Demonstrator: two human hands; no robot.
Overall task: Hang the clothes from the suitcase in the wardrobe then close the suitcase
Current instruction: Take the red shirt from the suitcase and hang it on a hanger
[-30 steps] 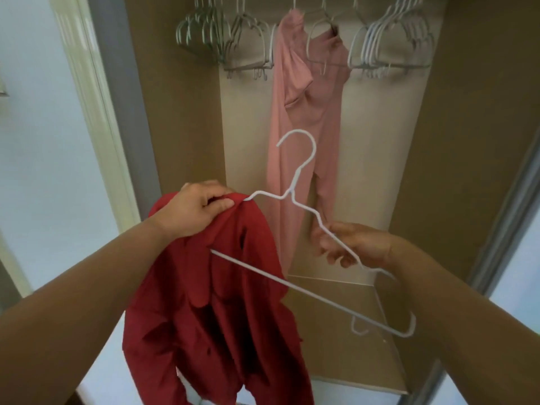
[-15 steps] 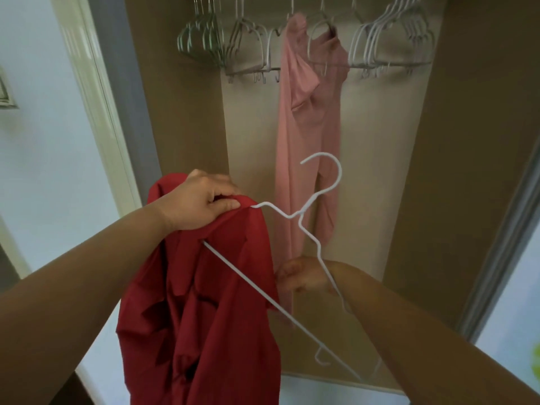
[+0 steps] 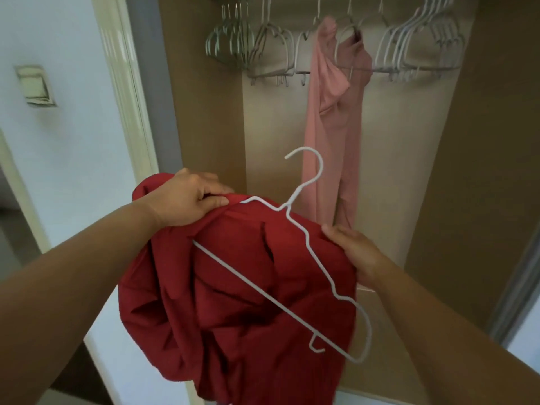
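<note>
I stand before an open wardrobe [image 3: 204, 127]. A red garment [image 3: 233, 302] hangs bunched in front of me. My left hand [image 3: 187, 200] grips its top edge together with one end of a white wire hanger [image 3: 304, 229], whose left shoulder is tucked into the cloth. My right hand [image 3: 353, 255] holds the garment's right edge from behind, fingers hidden by the cloth. The hanger's hook points up and its right end lies outside the cloth. A pink garment [image 3: 336, 118] hangs on the rail. The suitcase is out of view.
Several bare white and grey hangers [image 3: 263, 51] crowd the rail on both sides of the pink garment. A white door frame [image 3: 122, 97] and a wall with a switch plate [image 3: 35, 86] stand at the left. A sliding door edge [image 3: 523, 276] is at the right.
My right hand has let go of the hanger's right arm and moved up to the red garment's right edge, drawing the cloth across under the hanger. The left hand has kept its grip.
</note>
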